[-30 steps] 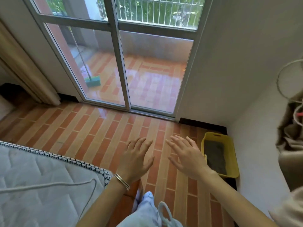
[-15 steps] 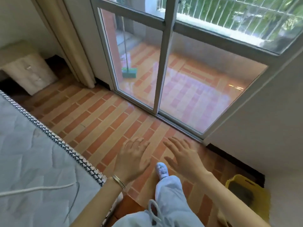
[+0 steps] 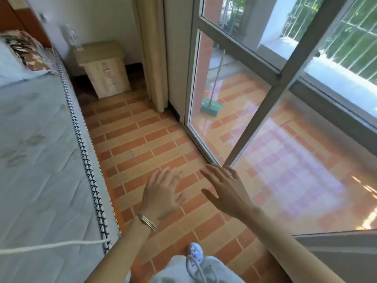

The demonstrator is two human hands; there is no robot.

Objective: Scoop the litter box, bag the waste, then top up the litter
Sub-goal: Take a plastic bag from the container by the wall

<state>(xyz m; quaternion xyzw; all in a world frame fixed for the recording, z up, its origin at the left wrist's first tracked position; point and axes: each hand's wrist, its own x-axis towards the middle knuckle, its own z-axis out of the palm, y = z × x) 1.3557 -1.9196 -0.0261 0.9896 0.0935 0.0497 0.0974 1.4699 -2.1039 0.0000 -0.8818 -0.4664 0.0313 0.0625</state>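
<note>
My left hand, with thin bangles on its wrist, is held out over the brick-patterned floor, fingers straight and spread, holding nothing. Just to its right my right hand is stretched out the same way, fingers spread and empty, near the bottom rail of the glass door. The litter box is out of view, and no scoop, bag or litter shows.
A mattress fills the left side. A pale nightstand stands in the far corner beside a curtain. Glass sliding doors run along the right, with a green mop on the balcony beyond. My slippered foot is below.
The view has swung left: the yellow litter box has dropped out of sight at the lower right, and the nightstand and bed have come in. Both hands stay spread and empty.
</note>
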